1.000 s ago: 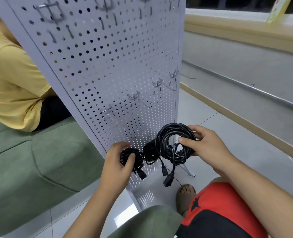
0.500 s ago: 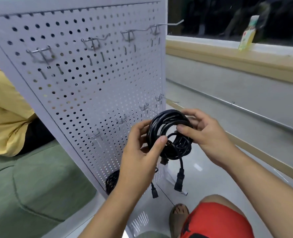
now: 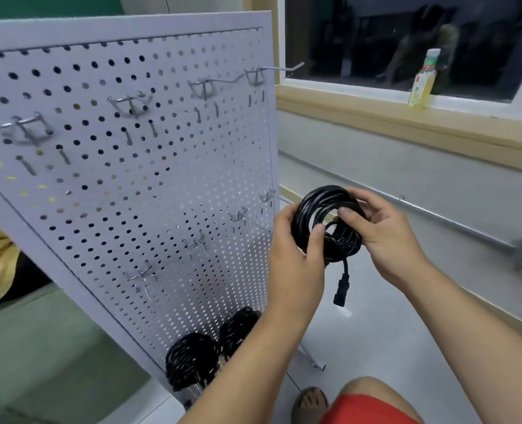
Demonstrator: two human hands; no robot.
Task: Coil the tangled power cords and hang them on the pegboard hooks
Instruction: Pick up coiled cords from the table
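No text, brand or number can be read. The bottle [image 3: 422, 79] on the window sill [image 3: 360, 97] carries a pale label [image 3: 418, 87] with a small red mark near its top, too blurred to make out.

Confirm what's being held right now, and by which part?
One coiled black power cord, in both hands. Left hand grips the coil's left rim, right hand its right rim; the plug end hangs free below.
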